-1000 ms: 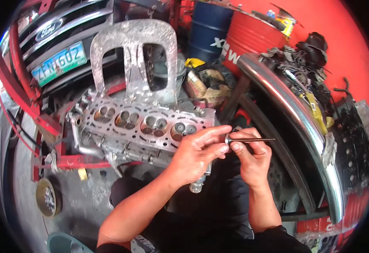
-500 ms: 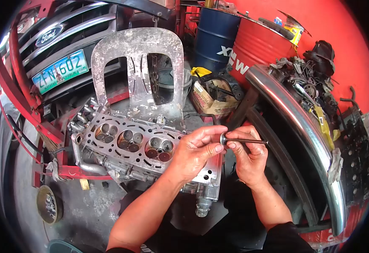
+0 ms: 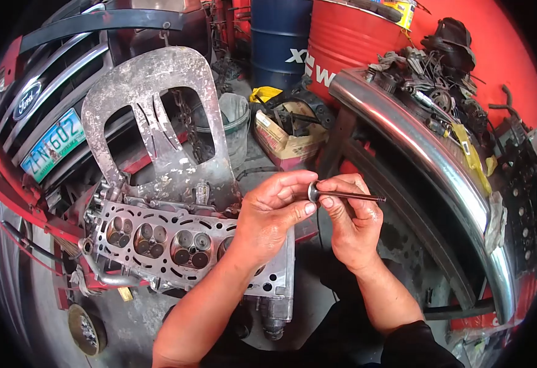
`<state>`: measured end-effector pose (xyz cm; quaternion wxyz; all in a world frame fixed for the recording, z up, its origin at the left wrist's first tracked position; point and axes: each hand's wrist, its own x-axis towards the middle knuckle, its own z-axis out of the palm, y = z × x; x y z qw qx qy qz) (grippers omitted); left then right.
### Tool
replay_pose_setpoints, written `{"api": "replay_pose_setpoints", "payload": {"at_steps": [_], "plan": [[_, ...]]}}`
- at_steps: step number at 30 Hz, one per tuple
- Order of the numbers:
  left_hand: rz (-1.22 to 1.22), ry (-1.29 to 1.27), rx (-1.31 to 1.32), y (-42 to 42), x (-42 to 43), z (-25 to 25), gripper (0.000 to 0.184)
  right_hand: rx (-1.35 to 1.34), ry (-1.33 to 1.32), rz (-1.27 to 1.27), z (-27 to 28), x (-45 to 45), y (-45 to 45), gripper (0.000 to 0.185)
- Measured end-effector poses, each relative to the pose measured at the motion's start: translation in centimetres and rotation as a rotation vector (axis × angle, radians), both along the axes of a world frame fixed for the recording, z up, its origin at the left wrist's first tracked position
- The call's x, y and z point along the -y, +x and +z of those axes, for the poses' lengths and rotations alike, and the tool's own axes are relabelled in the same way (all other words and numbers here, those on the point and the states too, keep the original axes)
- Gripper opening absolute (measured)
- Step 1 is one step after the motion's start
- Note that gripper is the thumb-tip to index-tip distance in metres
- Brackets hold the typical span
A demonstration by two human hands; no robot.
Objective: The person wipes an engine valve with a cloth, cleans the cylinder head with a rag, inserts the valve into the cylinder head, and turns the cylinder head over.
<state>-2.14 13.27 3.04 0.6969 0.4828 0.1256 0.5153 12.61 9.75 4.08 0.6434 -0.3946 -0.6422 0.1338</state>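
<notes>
Between my two hands is an engine valve (image 3: pixel 357 196), its thin dark stem pointing right and its round head at the left. My left hand (image 3: pixel 274 205) pinches the rim of the head between thumb and fingers. My right hand (image 3: pixel 354 227) grips the stem close to the head, thumb below and fingers over it. Below and to the left lies a metal cylinder head (image 3: pixel 164 270), face up on a weathered plastic chair (image 3: pixel 152 67), with several round chambers showing valve faces. My left forearm and hand hide part of its right end.
A chrome bumper (image 3: pixel 428 159) curves along the right, with greasy parts (image 3: pixel 434 98) piled behind it. A cardboard box (image 3: pixel 287 135), bucket (image 3: pixel 235 122), blue drum (image 3: pixel 278 43) and red drum (image 3: pixel 354 49) stand behind. A bowl of small parts (image 3: pixel 86 330) sits on the floor at lower left.
The view has swung to the right, so the chair and cylinder head appear further left and tilted. Both hands keep their hold on the valve, with only slight finger shifts.
</notes>
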Motion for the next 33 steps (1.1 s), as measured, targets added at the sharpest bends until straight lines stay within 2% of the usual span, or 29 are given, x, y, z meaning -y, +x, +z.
{"api": "replay_pose_setpoints", "payload": {"at_steps": [5,16,33], "plan": [[0.03,0.023,0.02,0.2,0.5,-0.4,0.042,-0.072,-0.044,0.039,0.2,0.5,-0.4,0.016],[0.069,-0.007,0.003,0.4,1.4,-0.3,0.044,0.112,-0.016,-0.02,1.5,1.1,0.3,0.014],[0.072,-0.035,0.021,-0.5,2.1,-0.2,0.045,0.142,0.038,-0.007,1.5,1.0,-0.3,0.015]]}}
